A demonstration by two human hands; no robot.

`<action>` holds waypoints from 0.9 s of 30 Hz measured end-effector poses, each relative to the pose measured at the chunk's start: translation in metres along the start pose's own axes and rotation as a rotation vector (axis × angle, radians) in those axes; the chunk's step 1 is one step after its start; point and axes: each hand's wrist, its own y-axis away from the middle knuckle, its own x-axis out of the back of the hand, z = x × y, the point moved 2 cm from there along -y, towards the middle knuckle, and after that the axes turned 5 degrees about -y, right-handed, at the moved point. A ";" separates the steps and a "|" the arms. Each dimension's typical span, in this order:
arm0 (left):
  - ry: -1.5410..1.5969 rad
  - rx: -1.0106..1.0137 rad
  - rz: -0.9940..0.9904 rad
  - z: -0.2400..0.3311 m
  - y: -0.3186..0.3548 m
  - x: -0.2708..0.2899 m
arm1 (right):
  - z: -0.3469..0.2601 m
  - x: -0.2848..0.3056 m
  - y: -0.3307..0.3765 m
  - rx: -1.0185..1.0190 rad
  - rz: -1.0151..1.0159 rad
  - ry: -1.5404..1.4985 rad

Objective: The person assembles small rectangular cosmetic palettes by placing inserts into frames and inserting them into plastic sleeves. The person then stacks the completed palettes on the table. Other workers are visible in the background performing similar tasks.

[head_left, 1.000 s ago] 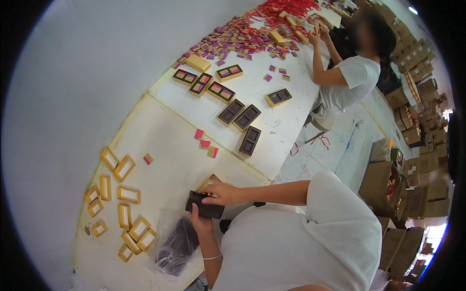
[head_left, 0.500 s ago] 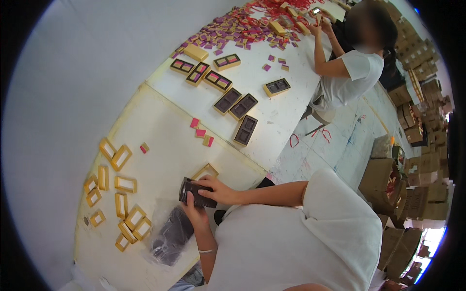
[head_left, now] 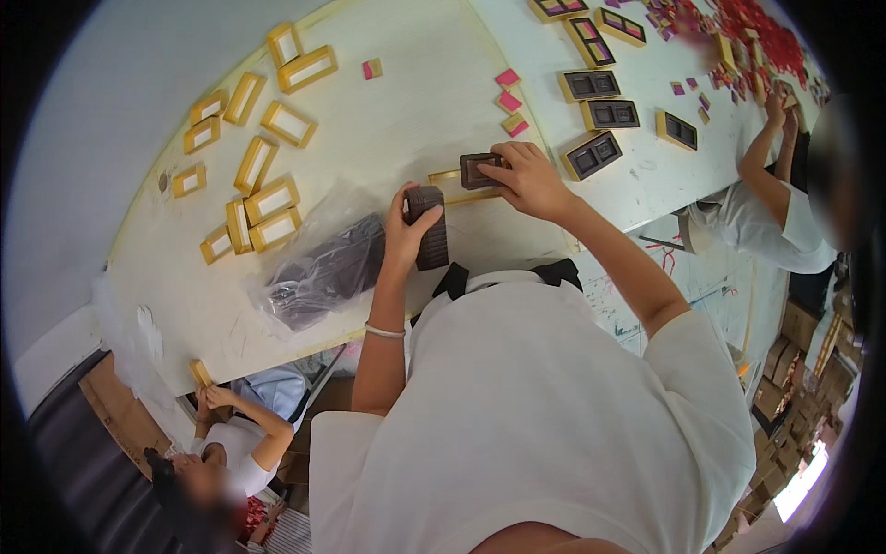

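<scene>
Left grip: left hand point(head_left: 403, 231) closed around a stack of dark brown trays point(head_left: 430, 228), held upright above the worktop point(head_left: 388, 129).
Right grip: right hand point(head_left: 529, 177) pinched a single dark tray point(head_left: 479, 170) over a gold frame point(head_left: 449, 185).
Beyond: gold boxes point(head_left: 268, 198) lay scattered.

On the pale worktable point(head_left: 388, 120) lie many empty gold rectangular box frames point(head_left: 263, 198) in a loose group at the left. A clear plastic bag with dark trays inside point(head_left: 328, 268) rests near the table edge. Gold boxes with dark brown inserts point(head_left: 609, 115) sit further away, and small pink and red packets point(head_left: 508, 100) lie scattered. Brown cardboard cartons point(head_left: 803, 369) stand at the right.
</scene>
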 end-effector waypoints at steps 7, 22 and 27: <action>0.330 0.213 -0.055 -0.027 -0.015 0.002 | -0.002 -0.044 -0.005 0.183 -0.223 0.129; 0.418 0.205 -0.036 -0.054 -0.028 -0.001 | 0.028 -0.035 0.024 0.096 -0.322 -0.113; 0.342 0.166 -0.078 -0.050 -0.030 -0.012 | 0.041 -0.066 0.030 0.388 -0.263 -0.237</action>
